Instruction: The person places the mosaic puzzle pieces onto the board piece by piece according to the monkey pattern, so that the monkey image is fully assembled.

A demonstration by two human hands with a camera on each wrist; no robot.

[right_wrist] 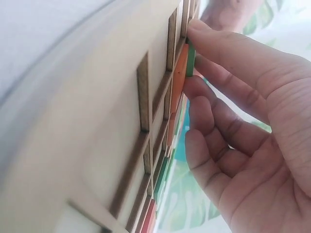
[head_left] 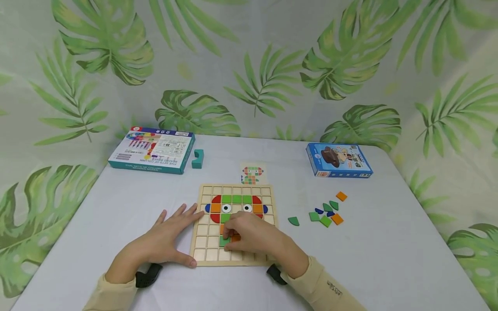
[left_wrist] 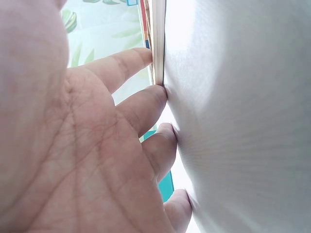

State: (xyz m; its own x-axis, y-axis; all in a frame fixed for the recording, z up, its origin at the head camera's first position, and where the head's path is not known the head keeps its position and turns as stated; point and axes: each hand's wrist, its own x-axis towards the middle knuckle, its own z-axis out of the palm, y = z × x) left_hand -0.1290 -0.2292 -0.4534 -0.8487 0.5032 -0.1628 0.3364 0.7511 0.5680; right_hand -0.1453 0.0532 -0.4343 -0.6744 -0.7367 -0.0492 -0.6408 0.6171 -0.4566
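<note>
Left hand (head_left: 165, 239): fingers spread, nothing gripped, at the left edge of the wooden grid board (head_left: 212, 255)
Right hand (head_left: 253, 233): thumb and fingertip pinch a green tile (head_left: 223, 242)
Tile spot: lower half of the board, beside an orange tile (right_wrist: 179, 77); cannot tell if seated
Picture card (head_left: 253, 173): just beyond the board's far edge

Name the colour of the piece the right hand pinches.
Green: the piece shows best in the right wrist view.
</note>
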